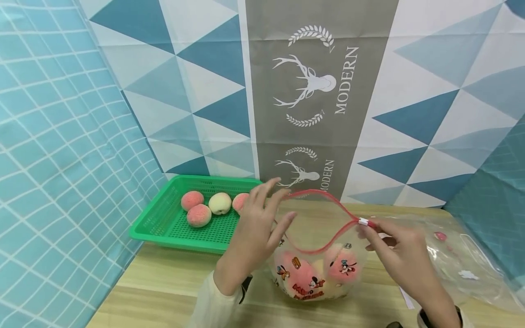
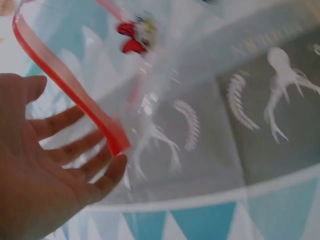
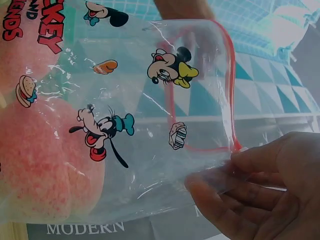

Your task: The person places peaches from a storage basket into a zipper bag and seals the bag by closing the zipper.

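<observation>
A clear zip bag [image 1: 316, 278] with cartoon prints and a red zip rim stands on the table, its mouth spread wide. Inside are several pink and pale peaches [image 3: 55, 160]. My right hand [image 1: 404, 250] pinches the bag's right top corner beside the white slider [image 1: 363, 221]. At the other end of the mouth is my left hand [image 1: 260, 223], its fingers extended and spread beside the red rim [image 2: 75, 97]. Nothing is gripped in it; whether its fingertips touch the bag is unclear.
A green basket [image 1: 176, 239] at the back left holds several peaches [image 1: 199, 215]. Another clear printed plastic bag [image 1: 463, 259] lies flat on the right of the wooden table [image 1: 164, 287]. Patterned cloth hangs behind and to the left.
</observation>
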`<state>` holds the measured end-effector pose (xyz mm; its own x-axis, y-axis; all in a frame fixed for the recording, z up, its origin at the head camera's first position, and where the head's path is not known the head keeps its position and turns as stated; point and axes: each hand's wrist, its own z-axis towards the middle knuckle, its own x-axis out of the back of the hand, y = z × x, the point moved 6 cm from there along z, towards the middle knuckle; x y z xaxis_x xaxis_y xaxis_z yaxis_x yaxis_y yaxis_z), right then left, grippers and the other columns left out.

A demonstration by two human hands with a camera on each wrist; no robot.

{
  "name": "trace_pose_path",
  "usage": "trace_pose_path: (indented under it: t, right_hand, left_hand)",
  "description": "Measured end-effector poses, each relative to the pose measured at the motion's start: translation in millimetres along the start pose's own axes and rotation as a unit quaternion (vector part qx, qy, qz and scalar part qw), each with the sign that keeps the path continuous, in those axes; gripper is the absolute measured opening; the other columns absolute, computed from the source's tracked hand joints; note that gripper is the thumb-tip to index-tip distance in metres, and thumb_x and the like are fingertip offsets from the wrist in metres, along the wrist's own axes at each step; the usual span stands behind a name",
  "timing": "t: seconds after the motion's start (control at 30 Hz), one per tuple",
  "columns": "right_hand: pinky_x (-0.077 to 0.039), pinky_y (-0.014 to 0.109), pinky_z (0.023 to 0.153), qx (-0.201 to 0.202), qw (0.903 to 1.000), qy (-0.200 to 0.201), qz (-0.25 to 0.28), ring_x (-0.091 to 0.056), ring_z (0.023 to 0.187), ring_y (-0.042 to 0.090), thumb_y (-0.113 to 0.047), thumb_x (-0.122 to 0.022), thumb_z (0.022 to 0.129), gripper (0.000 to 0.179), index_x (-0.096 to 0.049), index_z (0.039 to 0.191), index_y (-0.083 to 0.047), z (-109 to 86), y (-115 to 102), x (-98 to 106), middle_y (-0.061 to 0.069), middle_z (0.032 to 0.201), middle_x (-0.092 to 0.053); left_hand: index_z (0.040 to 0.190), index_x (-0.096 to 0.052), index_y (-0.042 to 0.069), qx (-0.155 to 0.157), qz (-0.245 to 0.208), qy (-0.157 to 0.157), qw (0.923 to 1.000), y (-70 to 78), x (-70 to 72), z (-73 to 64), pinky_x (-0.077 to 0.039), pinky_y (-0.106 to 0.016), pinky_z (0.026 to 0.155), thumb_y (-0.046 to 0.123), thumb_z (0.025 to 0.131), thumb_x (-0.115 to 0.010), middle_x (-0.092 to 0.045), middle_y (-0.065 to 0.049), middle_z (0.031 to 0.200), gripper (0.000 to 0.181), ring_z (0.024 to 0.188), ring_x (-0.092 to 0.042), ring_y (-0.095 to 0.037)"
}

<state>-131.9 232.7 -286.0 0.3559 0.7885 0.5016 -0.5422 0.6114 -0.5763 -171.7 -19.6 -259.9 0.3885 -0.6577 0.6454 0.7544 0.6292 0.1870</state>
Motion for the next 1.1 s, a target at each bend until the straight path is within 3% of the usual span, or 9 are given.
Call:
trace_pose_path:
  t: [0.17,0.3,0.4,0.5,0.63,0.73,0.93,1.1]
  right_hand:
    - [-0.053,0.014,0.057,0.034,0.9992,0.0,-0.023,-0.066,0.062,0.003,0.006,-0.072,0.087,0.017,-0.076,0.095,-0.008,-3.9,-16.2,-9.4,0.004,0.083,-0.074]
    - [-0.052,0.014,0.058,0.071,0.9965,-0.004,-0.044,-0.066,0.069,0.002,0.007,-0.076,0.081,0.023,-0.076,0.095,-0.011,-9.8,-31.7,-17.2,0.001,0.086,-0.074]
    - [-0.052,0.013,0.058,0.102,0.9939,-0.019,-0.039,-0.068,0.074,0.003,0.007,-0.076,0.08,0.028,-0.075,0.097,-0.015,-16.2,-42.7,-22.1,-0.003,0.089,-0.074]
    - [-0.051,0.012,0.059,0.132,0.9904,-0.035,-0.021,-0.067,0.076,0.003,0.001,-0.074,0.085,0.023,-0.073,0.1,-0.016,-22.3,-50.8,-25.6,-0.003,0.09,-0.074]
    - [-0.051,0.011,0.062,0.157,0.9867,-0.042,-0.007,-0.067,0.077,0.003,-0.009,-0.07,0.093,0.01,-0.072,0.102,-0.014,-26.2,-56.3,-27.4,-0.004,0.09,-0.073]
    - [-0.051,0.011,0.063,0.15,0.9874,-0.05,-0.015,-0.066,0.074,0.0,-0.01,-0.072,0.091,0.01,-0.072,0.099,-0.016,-26.9,-57.6,-28.2,-0.007,0.088,-0.073]
    - [-0.049,0.009,0.068,0.115,0.9885,-0.079,-0.057,-0.064,0.076,-0.004,0.003,-0.079,0.077,0.035,-0.072,0.1,-0.022,-29.7,-60.7,-25.6,-0.016,0.093,-0.071]
    - [-0.049,0.009,0.071,0.132,0.9864,-0.079,-0.058,-0.066,0.081,0.0,-0.001,-0.077,0.083,0.032,-0.073,0.105,-0.023,-29.6,-62.7,-23.1,-0.014,0.097,-0.071]
  left_hand:
    - [0.122,-0.063,0.006,-0.117,-0.009,0.035,0.9925,42.8,8.2,-2.9,-0.042,-0.045,0.105,0.033,0.104,-0.049,-0.057,-0.013,0.135,0.036,0.126,-0.052,-0.029]
    - [0.118,-0.066,0.007,-0.168,0.003,0.031,0.9853,67.5,7.2,-9.2,-0.043,-0.04,0.104,0.025,0.097,-0.06,-0.064,-0.007,0.123,0.029,0.121,-0.056,-0.024]
    - [0.116,-0.069,0.01,-0.185,0.018,0.018,0.9825,78.0,2.1,-13.5,-0.042,-0.038,0.106,0.026,0.094,-0.065,-0.066,-0.003,0.12,0.027,0.119,-0.056,-0.02]
    - [0.11,-0.071,0.014,-0.2,0.035,0.007,0.9792,84.2,-3.9,-15.7,-0.04,-0.037,0.108,0.027,0.095,-0.066,-0.067,0.002,0.114,0.02,0.116,-0.057,-0.017]
    - [0.098,-0.072,0.017,-0.21,0.048,0.018,0.9763,86.9,-8.4,-15.9,-0.042,-0.035,0.105,0.023,0.09,-0.074,-0.068,0.007,0.099,0.011,0.104,-0.06,-0.013]
    - [0.094,-0.072,0.019,-0.205,0.053,0.016,0.9772,86.4,-10.3,-16.0,-0.043,-0.034,0.102,0.023,0.088,-0.076,-0.068,0.01,0.092,0.008,0.097,-0.059,-0.01]
    - [0.094,-0.07,0.018,-0.205,0.06,-0.011,0.9769,85.8,-12.9,-18.2,-0.043,-0.035,0.103,0.024,0.093,-0.071,-0.066,0.01,0.091,0.006,0.096,-0.058,-0.01]
    - [0.093,-0.069,0.017,-0.21,0.079,-0.014,0.9744,83.1,-12.8,-17.8,-0.043,-0.035,0.103,0.023,0.094,-0.068,-0.066,0.01,0.09,0.005,0.096,-0.06,-0.011]
